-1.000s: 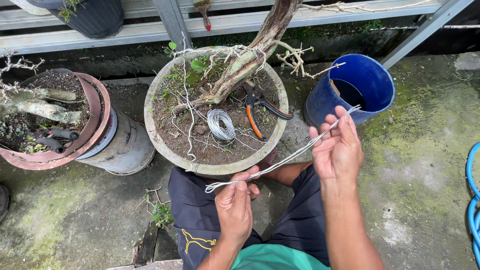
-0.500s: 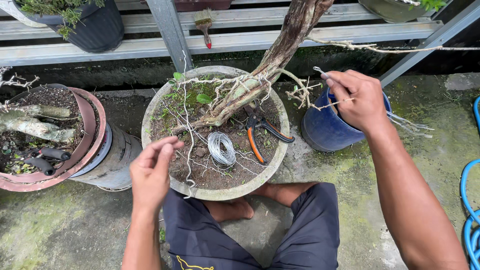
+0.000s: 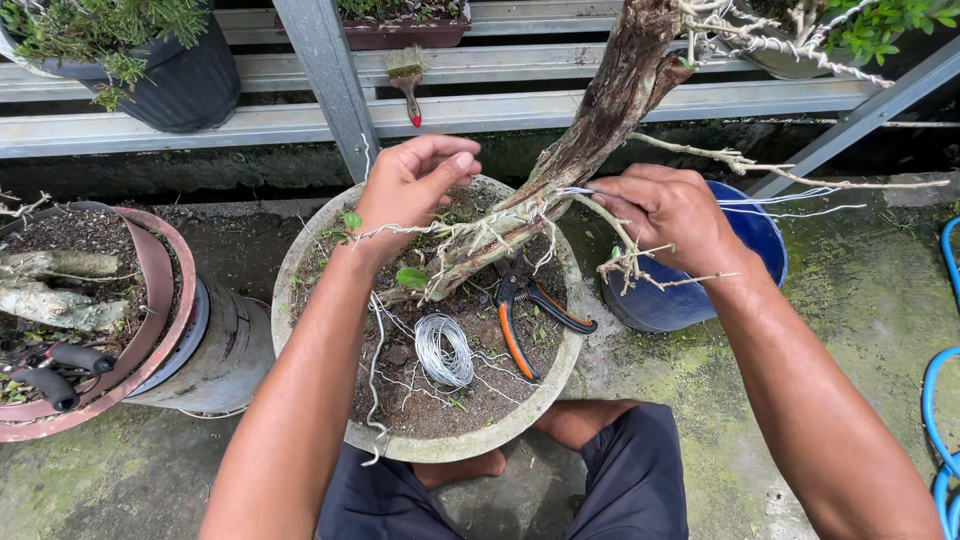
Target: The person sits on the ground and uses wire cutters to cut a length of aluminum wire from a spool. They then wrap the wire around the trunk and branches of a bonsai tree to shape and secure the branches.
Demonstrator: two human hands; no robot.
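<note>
You sit on a damp concrete floor [image 3: 120,490] with green moss patches, in front of a low metal rack [image 3: 300,110] that carries dark pots and a small brush [image 3: 407,78]. Between your knees stands a round grey pot [image 3: 300,270] with soil, and from it a rough bonsai trunk [image 3: 590,130] leans up to the right.

Your right hand [image 3: 670,215] is closed on the end of a thin silver wire [image 3: 800,200], pressing it against the trunk just where a thin branch leaves it; the free length of the wire runs to the right over the blue bucket [image 3: 690,300]. Your left hand [image 3: 412,185] is half closed, fingers curled near a wired twig above the pot; I cannot tell if it really grips something.

It seems you are anchoring the wire at the trunk, so the wrapping is only at its start. The next move probably calls for a firm thumb on the anchor point and even turns along the branch, not too tight.

On the soil lie a coil of wire [image 3: 444,350] and orange-handled cutters [image 3: 525,310]. A second pot [image 3: 160,300] stands at the left, a blue hose [image 3: 940,400] at the right.
</note>
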